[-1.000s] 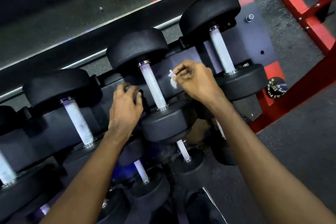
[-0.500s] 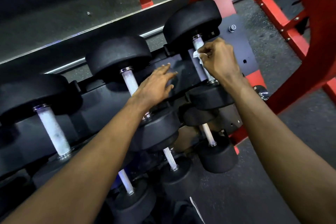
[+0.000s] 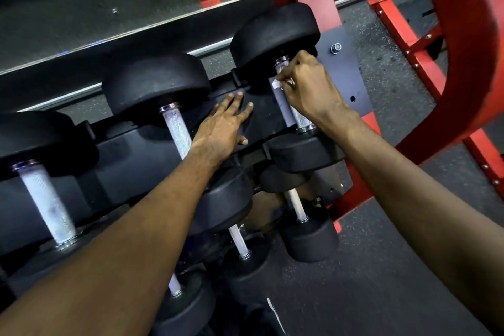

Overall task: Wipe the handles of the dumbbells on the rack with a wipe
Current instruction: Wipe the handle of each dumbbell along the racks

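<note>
The right hand [image 3: 308, 87] pinches a white wipe [image 3: 275, 83] against the far-right dumbbell's handle [image 3: 296, 114]. The left hand [image 3: 222, 128] lies flat, fingers straight, on the black rack [image 3: 141, 155].

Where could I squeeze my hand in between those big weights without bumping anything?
There is a bare strip of black rack between the left handle and the middle handle. The gap right of it is taken by the left hand; the right hand holds the wipe on the end handle. Below, small dumbbells crowd together.

No word, number, brand or sign can be read on the dumbbells [image 3: 272, 33], the rack [image 3: 136, 161] or the red frame [image 3: 458, 63].
</note>
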`<state>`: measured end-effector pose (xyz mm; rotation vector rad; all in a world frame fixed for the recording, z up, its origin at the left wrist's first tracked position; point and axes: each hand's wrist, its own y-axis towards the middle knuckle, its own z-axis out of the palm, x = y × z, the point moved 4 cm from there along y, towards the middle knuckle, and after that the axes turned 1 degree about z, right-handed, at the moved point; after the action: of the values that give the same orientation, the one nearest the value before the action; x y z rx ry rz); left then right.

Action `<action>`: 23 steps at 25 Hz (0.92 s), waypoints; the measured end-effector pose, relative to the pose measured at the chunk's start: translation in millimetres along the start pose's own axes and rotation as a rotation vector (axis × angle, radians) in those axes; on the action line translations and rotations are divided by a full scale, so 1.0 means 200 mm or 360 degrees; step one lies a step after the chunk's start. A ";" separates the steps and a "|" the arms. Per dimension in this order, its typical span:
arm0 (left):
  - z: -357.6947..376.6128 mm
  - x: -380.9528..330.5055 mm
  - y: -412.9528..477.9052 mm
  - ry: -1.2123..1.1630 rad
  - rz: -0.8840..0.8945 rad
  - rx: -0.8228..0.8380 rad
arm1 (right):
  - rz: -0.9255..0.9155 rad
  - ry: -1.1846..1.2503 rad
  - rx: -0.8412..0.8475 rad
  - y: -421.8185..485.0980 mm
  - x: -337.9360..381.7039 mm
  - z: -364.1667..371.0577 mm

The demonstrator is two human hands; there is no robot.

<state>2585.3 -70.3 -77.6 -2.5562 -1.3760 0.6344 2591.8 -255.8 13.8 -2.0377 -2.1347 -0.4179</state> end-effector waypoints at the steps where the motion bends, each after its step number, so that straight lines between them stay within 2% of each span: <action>1: 0.00 0.00 0.00 -0.0005 -0.0007 -0.0001 | -0.0017 -0.0029 0.0026 0.01 0.00 0.00; 7: -0.02 -0.02 -0.02 -0.0019 -0.0013 -0.0005 | -0.0237 -0.0242 0.0164 -0.04 0.00 0.03; 10: -0.02 -0.03 -0.02 -0.0004 -0.0004 -0.0006 | -0.0188 -0.0264 0.0205 -0.08 0.01 0.00; 19: 0.00 -0.01 0.01 0.0013 -0.0023 0.0027 | 0.0012 -0.0199 0.0586 -0.17 -0.02 -0.02; 23: 0.01 -0.01 0.00 0.0020 -0.0037 0.0036 | 0.0044 -0.0223 0.0602 -0.21 -0.01 -0.04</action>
<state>2583.6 -73.2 -78.6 -2.5186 -1.3840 0.6252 2550.4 -262.0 16.0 -1.9206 -2.0635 0.1307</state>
